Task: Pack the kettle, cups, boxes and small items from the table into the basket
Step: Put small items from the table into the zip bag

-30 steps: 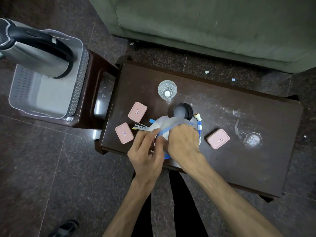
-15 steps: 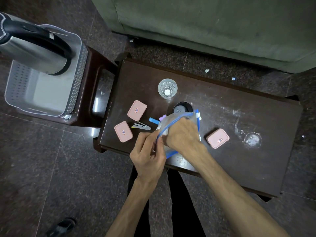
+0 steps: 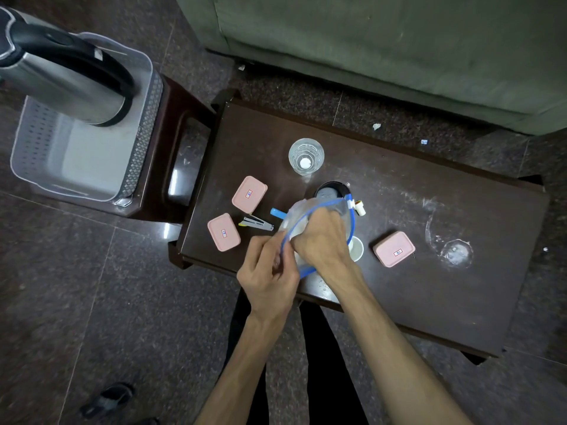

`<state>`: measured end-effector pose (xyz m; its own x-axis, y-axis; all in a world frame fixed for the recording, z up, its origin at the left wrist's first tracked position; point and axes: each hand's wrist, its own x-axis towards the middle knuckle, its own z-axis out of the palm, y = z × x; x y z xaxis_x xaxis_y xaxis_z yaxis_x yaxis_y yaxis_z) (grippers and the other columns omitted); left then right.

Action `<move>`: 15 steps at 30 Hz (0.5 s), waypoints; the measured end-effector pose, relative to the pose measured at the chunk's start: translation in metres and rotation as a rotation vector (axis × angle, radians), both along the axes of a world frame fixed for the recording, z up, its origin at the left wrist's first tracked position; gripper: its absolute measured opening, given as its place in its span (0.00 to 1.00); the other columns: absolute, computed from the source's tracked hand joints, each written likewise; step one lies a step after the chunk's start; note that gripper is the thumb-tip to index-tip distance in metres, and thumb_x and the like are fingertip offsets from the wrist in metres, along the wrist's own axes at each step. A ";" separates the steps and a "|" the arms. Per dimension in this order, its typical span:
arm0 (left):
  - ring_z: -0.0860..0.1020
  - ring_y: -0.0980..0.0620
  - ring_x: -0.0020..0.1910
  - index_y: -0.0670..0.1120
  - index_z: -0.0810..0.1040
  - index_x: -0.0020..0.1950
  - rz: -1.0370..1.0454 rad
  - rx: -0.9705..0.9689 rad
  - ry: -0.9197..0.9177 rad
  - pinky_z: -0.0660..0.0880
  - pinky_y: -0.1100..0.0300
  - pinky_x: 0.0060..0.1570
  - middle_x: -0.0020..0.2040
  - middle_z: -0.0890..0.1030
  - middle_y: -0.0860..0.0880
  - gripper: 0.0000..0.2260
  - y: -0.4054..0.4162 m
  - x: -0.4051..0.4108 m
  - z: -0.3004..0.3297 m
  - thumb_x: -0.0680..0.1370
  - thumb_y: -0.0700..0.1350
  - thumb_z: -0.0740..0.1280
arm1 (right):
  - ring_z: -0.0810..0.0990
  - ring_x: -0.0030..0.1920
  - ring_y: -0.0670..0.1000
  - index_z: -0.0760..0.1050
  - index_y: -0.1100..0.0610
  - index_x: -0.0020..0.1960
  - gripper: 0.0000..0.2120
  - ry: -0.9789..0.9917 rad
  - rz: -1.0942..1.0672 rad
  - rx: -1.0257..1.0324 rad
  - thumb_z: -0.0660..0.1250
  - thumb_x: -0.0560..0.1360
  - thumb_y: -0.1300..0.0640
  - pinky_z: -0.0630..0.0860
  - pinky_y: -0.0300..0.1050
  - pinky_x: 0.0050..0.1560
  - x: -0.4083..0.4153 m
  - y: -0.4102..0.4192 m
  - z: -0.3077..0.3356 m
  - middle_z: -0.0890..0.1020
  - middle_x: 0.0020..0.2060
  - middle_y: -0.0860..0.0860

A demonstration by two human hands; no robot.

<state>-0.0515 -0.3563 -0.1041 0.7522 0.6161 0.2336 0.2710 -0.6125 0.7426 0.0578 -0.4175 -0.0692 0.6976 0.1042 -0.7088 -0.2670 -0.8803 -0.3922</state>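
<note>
Head view: your left hand [image 3: 270, 271] pinches the blue-trimmed rim of a clear plastic zip pouch [image 3: 310, 210] between thumb and fingers, grip closed on it. Your right hand [image 3: 322, 237] is pushed into the pouch mouth; whether its grip holds anything cannot be told. The pouch sits above the near edge of the dark brown wooden tabletop [image 3: 429, 302]. Three pink rounded plastic boxes lie flat on it: one far left [image 3: 249, 194], one near left [image 3: 224, 232], one to your right [image 3: 394, 249]. A grey stapler [image 3: 256, 223] lies between the left boxes and the pouch. A clear drinking glass [image 3: 306, 156] stands upright beyond the pouch, a black cup [image 3: 329, 191] just behind it. The grey perforated plastic basket [image 3: 144, 124] rests on a dark stool to the left, with a steel kettle with black handle [image 3: 61, 72] in it.
</note>
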 end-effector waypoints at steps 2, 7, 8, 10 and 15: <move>0.74 0.56 0.34 0.36 0.86 0.48 0.046 -0.015 -0.006 0.73 0.69 0.36 0.37 0.80 0.44 0.03 0.004 0.000 -0.001 0.76 0.33 0.74 | 0.77 0.44 0.56 0.72 0.57 0.37 0.08 -0.065 -0.009 0.030 0.70 0.70 0.60 0.67 0.38 0.37 0.004 -0.002 0.013 0.79 0.37 0.52; 0.75 0.59 0.36 0.35 0.86 0.48 0.090 -0.046 -0.049 0.72 0.75 0.44 0.38 0.81 0.44 0.03 0.010 0.003 0.005 0.76 0.32 0.74 | 0.83 0.53 0.57 0.82 0.53 0.57 0.16 -0.139 0.029 0.042 0.70 0.70 0.57 0.75 0.43 0.46 0.004 -0.001 0.032 0.86 0.50 0.50; 0.76 0.58 0.36 0.36 0.86 0.48 0.094 -0.050 -0.060 0.72 0.74 0.44 0.38 0.81 0.44 0.03 0.011 0.004 0.006 0.76 0.32 0.73 | 0.82 0.51 0.57 0.80 0.55 0.53 0.12 -0.094 0.043 0.020 0.72 0.70 0.55 0.74 0.42 0.43 0.002 -0.001 0.029 0.84 0.48 0.51; 0.77 0.57 0.36 0.36 0.86 0.49 0.100 -0.066 -0.078 0.74 0.71 0.44 0.39 0.81 0.44 0.03 0.010 0.005 0.008 0.77 0.32 0.73 | 0.80 0.42 0.55 0.74 0.55 0.40 0.12 -0.032 0.045 -0.002 0.74 0.70 0.50 0.68 0.40 0.31 -0.003 -0.002 0.020 0.78 0.38 0.48; 0.74 0.57 0.37 0.35 0.85 0.48 0.130 -0.098 -0.086 0.73 0.69 0.45 0.38 0.81 0.44 0.04 0.005 0.012 0.010 0.77 0.34 0.70 | 0.72 0.33 0.47 0.71 0.55 0.34 0.20 0.114 -0.125 0.040 0.76 0.70 0.44 0.65 0.39 0.29 -0.007 0.003 -0.004 0.72 0.30 0.45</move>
